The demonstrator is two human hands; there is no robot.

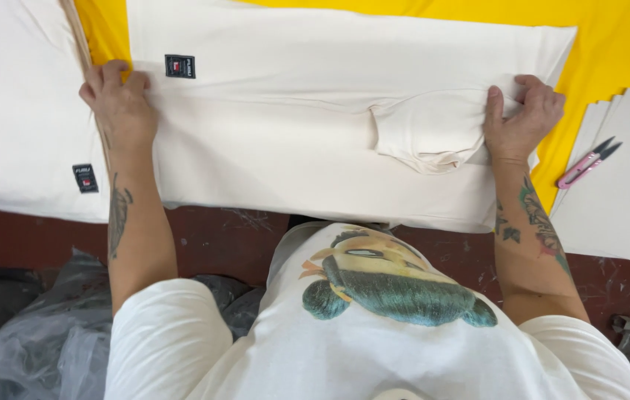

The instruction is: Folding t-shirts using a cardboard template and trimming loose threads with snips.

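Cream folded garment (315, 148) lies flat on yellow table cover (611, 44), right in front of person, long axis running left-right across the view. Bottom edge runs along the table's near side; black label patch (179, 66) sits at its upper-left corner.

Left hand (117, 104) presses down on garment's left edge, fingers together & curled over the edge, tips on the fabric near the label patch. Right hand (520, 118) at the right end, thumb & fingers pinching a bunched fold of sleeve fabric (426, 133), which droops toward the middle w/ its rounded end pointing down-left.

Second cream stack (19, 111) sits just left of the left hand, w/ its own label. Pink thread snips (587, 163) lie on grey card sheets (626, 200) to the right, tips pointing up-right, apart from right hand.
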